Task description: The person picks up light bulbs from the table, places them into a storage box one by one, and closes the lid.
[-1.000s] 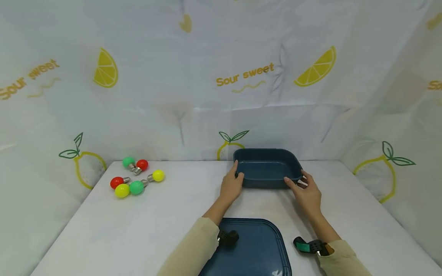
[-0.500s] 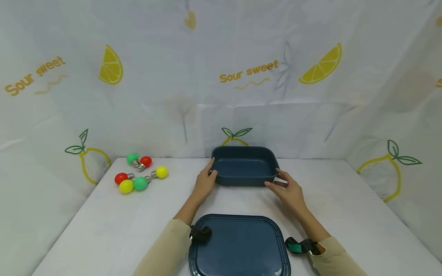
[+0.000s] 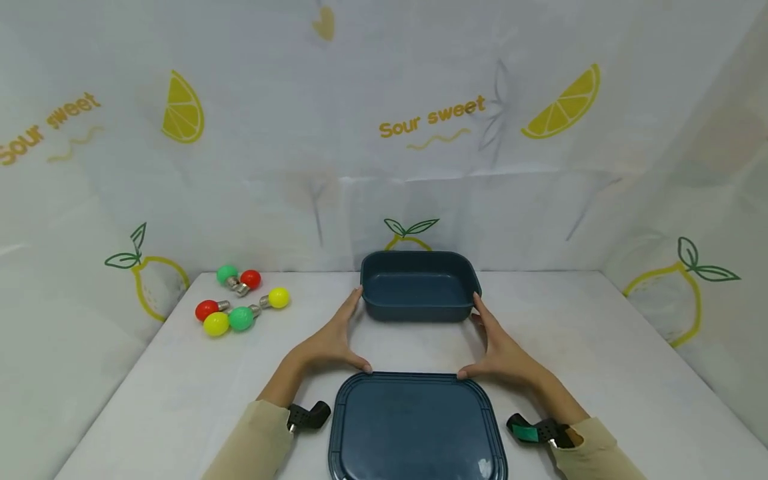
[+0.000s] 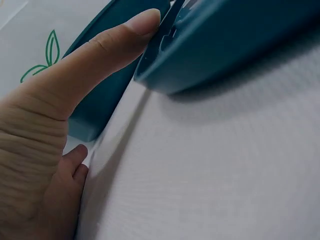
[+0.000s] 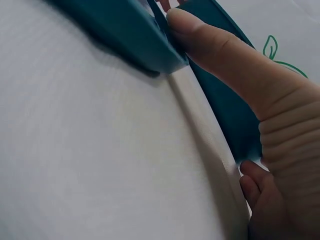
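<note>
Container [image 3: 420, 293], dark blue, deep and open-topped, stands upright just right of the centre of the head view, near the far edge of the white table [image 3: 150, 407]. Below it, at the bottom of the frame, we see a flat dark blue panel [image 3: 417, 427] with rounded corners and a grooved rim; a strip of tabletop separates the 2.

Each hand spans that gap. On the left hand [image 3: 327, 343] we see straight fingers reaching the container's left side, with the thumb spread wide and its tip at the panel's upper left corner. The right hand [image 3: 501, 350] matches it: straight fingers by the container's lower right corner, thumb spread to the panel's upper right corner. We cannot tell how hard the fingertips press. In each wrist view, 2 more fingertips lie close together below the thumb.

Black straps circle the wrists, at the left [image 3: 309, 415] and right [image 3: 543, 430] of the panel, above beige sleeves [image 3: 252, 440].

Farther out, left of centre, we count 6 small bulbs [image 3: 242, 318] lying in a loose cluster: 2 red, 2 green, 2 yellow. Behind everything hangs a white cloth [image 3: 288, 133] printed with lemons and "Sour sweet".
</note>
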